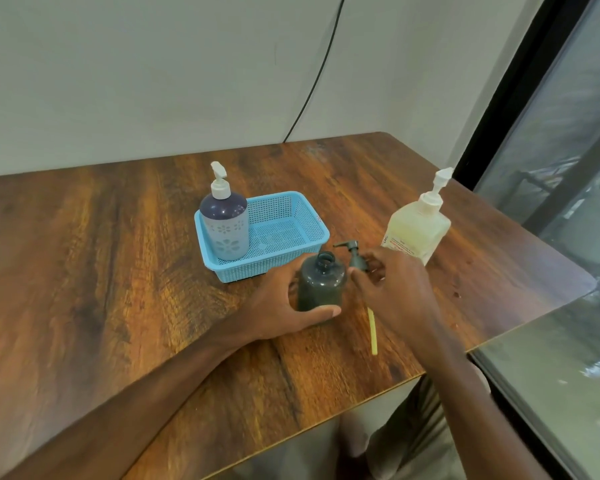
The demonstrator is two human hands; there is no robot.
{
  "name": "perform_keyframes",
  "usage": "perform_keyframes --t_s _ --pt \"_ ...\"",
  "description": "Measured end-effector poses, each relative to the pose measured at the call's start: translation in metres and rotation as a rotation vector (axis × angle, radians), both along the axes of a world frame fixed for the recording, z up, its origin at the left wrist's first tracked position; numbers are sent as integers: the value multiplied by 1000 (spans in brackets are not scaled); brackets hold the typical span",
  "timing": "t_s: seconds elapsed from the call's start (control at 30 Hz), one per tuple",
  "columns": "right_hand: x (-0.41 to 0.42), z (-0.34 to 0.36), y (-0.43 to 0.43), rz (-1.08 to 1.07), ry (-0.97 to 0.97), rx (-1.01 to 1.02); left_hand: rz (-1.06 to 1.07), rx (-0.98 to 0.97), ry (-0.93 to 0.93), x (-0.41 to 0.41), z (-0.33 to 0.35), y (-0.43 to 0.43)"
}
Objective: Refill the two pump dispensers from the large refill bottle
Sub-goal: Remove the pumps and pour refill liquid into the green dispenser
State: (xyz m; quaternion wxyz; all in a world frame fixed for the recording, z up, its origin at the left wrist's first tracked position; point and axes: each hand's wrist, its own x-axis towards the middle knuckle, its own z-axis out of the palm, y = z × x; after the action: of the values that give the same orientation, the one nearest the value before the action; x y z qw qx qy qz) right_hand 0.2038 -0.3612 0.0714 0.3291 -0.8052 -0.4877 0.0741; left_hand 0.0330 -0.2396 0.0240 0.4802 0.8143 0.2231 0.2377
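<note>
A dark grey dispenser bottle [321,280] stands on the wooden table [118,271] with its neck uncovered. My left hand [284,306] grips it round the base. My right hand [392,292] holds its dark pump head [352,256] just right of the bottle, and the pump's yellow tube [372,332] slants down below my hand to the table. The large refill bottle [418,226], pale yellow with a white pump, stands behind my right hand. A second dispenser [225,221], purple with a white pump, stands upright in the left end of the blue basket [288,251].
The table's right and front edges run close to my right arm. A glass panel [551,375] with a dark frame stands to the right. A black cable [312,81] hangs down the wall behind the table.
</note>
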Motion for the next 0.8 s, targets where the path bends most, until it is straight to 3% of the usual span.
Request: perform_keyframes --t_s 0.13,0.33,0.47,0.8 --pt "2 -29 12 -27 -37 -131 33 53 -2 -3 0 4" --pt "3 -40 21 -45 -5 -130 63 131 45 -2 0 2" --pt "-1 -37 13 -40 18 -95 135 236 -21 -2 2 -6" --pt "-2 3 -47 -185 6 342 369 714 -456 6 19 -49"
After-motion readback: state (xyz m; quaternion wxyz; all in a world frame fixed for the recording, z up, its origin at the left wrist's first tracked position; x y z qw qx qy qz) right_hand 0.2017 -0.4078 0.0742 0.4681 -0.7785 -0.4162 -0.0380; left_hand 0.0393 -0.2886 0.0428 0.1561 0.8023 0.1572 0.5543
